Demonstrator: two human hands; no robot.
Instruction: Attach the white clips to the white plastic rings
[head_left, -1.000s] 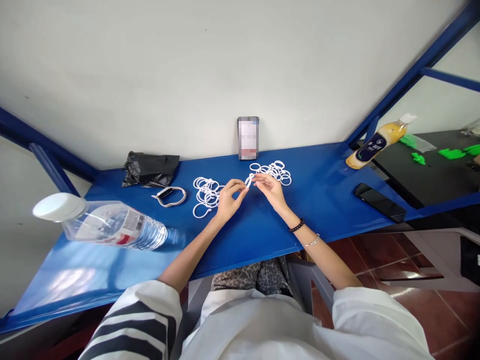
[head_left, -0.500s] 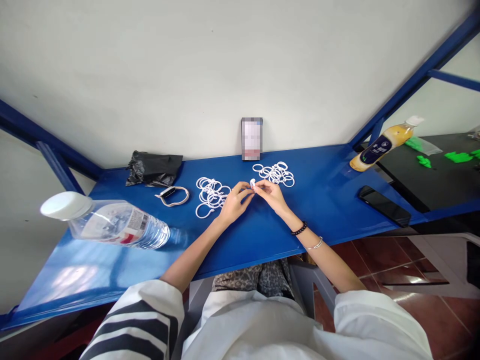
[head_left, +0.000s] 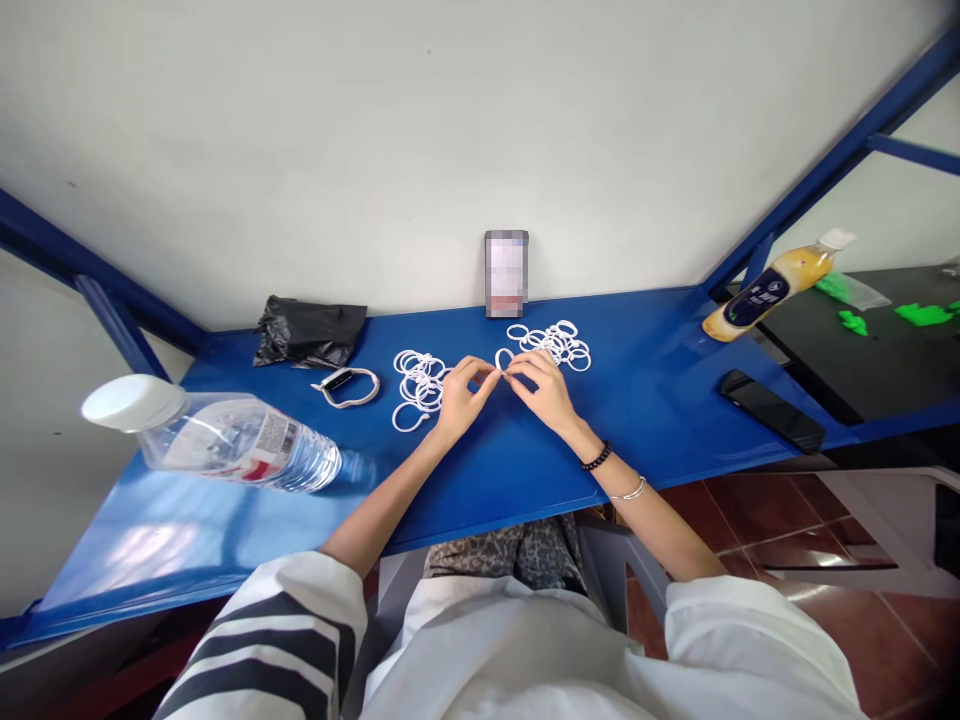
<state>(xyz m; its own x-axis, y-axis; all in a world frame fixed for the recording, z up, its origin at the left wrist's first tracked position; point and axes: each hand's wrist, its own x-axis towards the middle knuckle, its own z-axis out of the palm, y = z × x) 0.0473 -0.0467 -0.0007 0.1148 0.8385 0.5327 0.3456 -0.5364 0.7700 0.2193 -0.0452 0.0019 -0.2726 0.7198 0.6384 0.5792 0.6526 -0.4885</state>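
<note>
Between both hands, above the blue table, a white plastic ring [head_left: 498, 358] stands up from the fingertips. My left hand [head_left: 463, 400] pinches its lower edge from the left. From the other side, thumb and finger of my right hand [head_left: 549, 392] grip the same ring. A pile of white rings [head_left: 414, 388] lies on the table just left of my left hand, partly covered by it. Behind my right hand is a second pile of similar rings [head_left: 559, 338].
A phone [head_left: 507, 272] leans against the wall. On the left are a black plastic bag [head_left: 307, 332], a watch [head_left: 349, 388] and a large water bottle [head_left: 240, 440]. On the right stand a juice bottle [head_left: 772, 288] and a dark phone [head_left: 772, 408] lying flat on the blue table [head_left: 645, 430].
The white piece at my fingertips has turned and now shows as an open round loop. My left fingers have shifted slightly and bent more; the piles look the same.
</note>
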